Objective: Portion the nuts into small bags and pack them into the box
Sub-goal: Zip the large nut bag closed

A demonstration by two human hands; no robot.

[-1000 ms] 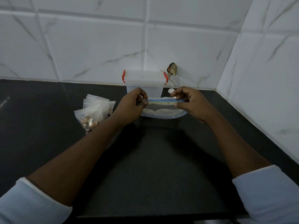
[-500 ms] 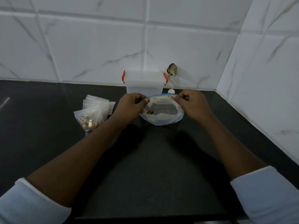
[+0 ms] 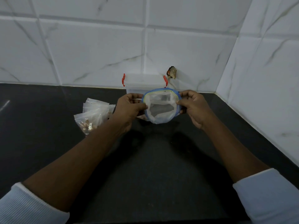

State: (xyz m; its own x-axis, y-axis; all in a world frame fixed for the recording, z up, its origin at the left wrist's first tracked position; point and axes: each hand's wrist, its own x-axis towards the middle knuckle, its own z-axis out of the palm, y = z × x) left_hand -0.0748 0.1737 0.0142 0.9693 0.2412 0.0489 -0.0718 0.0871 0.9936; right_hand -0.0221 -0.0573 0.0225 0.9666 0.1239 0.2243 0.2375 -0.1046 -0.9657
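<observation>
Black countertop (image 3: 153, 175), white marble-look tile walls (image 3: 97, 46), corner at rt.

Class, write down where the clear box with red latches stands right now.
In the head view, the box stands centre-back on the dark counter, against the tiled wall, directly behind the open blue-rimmed bag.

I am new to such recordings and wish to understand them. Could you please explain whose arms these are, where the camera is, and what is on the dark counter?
There is no machine: a person works with bare hands. The camera is worn on the head and looks forward and down. The left hand and the right hand pinch the blue rim of a zip bag and hold its mouth open. On the dark counter lie small clear bags, one holding nuts; a lidded box with red clips stands by the wall.
</observation>
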